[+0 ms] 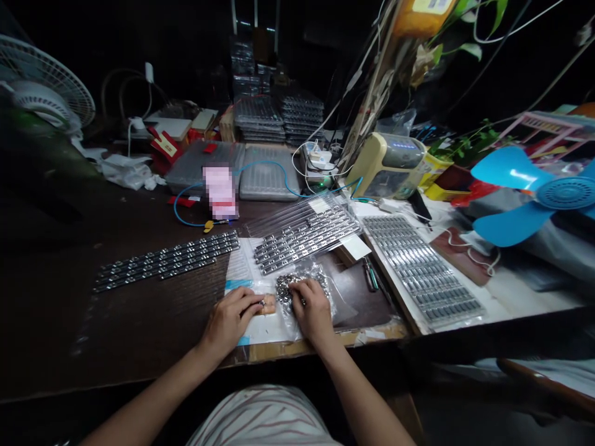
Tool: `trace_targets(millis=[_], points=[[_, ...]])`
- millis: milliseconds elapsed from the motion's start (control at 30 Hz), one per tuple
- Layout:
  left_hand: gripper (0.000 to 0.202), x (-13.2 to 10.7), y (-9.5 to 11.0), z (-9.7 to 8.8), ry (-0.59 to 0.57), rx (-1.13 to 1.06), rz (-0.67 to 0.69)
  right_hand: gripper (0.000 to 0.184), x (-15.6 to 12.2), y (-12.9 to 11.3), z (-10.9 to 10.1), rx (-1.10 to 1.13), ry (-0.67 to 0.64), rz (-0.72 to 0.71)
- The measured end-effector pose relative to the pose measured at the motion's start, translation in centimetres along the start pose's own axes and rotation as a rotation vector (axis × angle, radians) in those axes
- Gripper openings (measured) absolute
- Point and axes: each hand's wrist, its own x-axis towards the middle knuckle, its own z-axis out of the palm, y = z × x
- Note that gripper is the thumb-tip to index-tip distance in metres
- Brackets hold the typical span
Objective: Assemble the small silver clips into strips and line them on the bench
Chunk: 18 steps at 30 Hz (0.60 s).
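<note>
My left hand (230, 322) pinches a small shiny metal part (263, 303) just above a tan pad (266, 305) on a white sheet (244, 266). My right hand (313, 308) rests on a clear plastic bag (320, 291) of loose metal parts, and its fingers cover part of the pile. Whether those fingers grip anything is hidden. Long rows of metal parts (167, 260) lie on the dark table (139, 322) to the left. More rows (307, 235) sit under clear plastic beyond my hands.
A tray of metal parts (421, 266) lies to the right, with small pliers (370, 274) beside it. Stacked trays (274, 118) stand at the back. A blue cable (232, 186), a cream device (385, 167), a white fan (46, 80) and a blue fan (525, 192) surround the table.
</note>
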Motion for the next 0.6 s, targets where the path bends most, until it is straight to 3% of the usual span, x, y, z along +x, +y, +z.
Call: trace_targets(millis=[333,467,600], points=[[0.016,0.1,0.5,0.1,-0.039,0.095,0.05,0.019,0.1,0.2,0.0,0.089,0.012,-0.025],[0.016,0.1,0.6,0.3,-0.034,0.089,0.061,0.012,0.1,-0.4,-0.3,0.122,0.026,-0.001],[0.016,0.2,0.1,0.1,0.054,-0.023,0.014,0.007,0.3,-2.2,0.3,0.081,-0.081,0.005]])
